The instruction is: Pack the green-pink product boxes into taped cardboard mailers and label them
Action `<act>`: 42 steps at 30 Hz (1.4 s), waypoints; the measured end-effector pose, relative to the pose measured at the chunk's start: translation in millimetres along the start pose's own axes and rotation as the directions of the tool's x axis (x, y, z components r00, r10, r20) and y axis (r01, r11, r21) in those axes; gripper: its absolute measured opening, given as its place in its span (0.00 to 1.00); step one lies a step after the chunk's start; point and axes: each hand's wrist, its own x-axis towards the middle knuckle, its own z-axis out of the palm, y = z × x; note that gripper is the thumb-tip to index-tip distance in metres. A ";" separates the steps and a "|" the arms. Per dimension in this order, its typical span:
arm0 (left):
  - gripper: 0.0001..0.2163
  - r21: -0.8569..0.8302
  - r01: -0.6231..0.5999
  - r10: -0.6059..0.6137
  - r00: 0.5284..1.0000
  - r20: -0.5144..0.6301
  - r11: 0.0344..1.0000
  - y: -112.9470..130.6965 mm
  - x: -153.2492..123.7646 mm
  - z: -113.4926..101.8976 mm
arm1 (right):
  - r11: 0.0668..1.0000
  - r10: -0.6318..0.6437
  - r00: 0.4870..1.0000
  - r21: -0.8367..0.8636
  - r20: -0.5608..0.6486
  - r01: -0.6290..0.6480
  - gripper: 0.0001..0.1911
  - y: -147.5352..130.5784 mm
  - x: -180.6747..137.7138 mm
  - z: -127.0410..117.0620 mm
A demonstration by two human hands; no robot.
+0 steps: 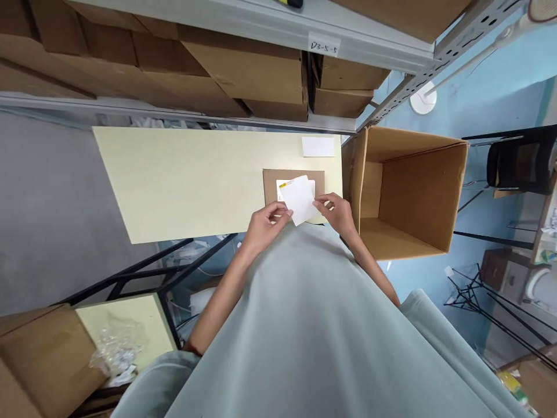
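Both my hands hold a small white sheet (pixel 300 200) over the near edge of a pale yellow table (pixel 183 180). My left hand (pixel 265 223) pinches its left edge, fingers closed. My right hand (pixel 337 212) pinches its right edge, fingers closed. Under the sheet lies another white paper with a yellow mark (pixel 282 187), resting on a flat brown cardboard piece (pixel 272 180).
A white card (pixel 318 146) lies at the table's far right. An open, empty cardboard box (pixel 404 191) stands on its side to the right. Metal shelving (pixel 261 26) with several brown cartons rises behind. A second small table (pixel 130 325) with crumpled plastic sits lower left.
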 end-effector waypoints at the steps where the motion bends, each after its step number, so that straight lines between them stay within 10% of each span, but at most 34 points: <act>1: 0.20 0.011 -0.004 0.004 1.000 0.005 1.000 0.3 -3.2 1.2 | 0.999 0.020 0.999 0.028 0.036 -0.021 0.17 4.2 3.7 -0.3; 7: 0.14 0.006 0.057 -0.057 0.998 -0.030 0.998 -0.9 -17.1 9.8 | 0.998 0.043 0.993 0.042 0.114 -0.048 0.22 20.4 0.5 2.8; 16: 0.14 -0.237 0.235 -0.273 0.952 -0.142 0.943 -42.0 -7.0 47.8 | 0.814 -0.288 0.949 -0.489 0.130 0.314 0.18 2.8 -24.7 8.3; 21: 0.20 -0.521 0.310 -0.411 0.908 -0.087 0.795 -51.4 2.4 73.2 | 0.690 -0.374 0.871 -0.532 0.319 0.491 0.14 -8.3 29.6 9.9; 29: 0.16 -0.712 0.266 -0.494 0.860 -0.129 0.650 -59.1 25.5 101.5 | 0.782 -0.245 0.812 -0.387 0.530 0.489 0.07 13.1 141.6 25.2; 42: 0.15 -0.757 0.317 -0.562 0.823 -0.080 0.572 -69.1 39.3 106.5 | 0.771 -0.187 0.847 -0.460 0.497 0.440 0.09 29.1 157.7 49.9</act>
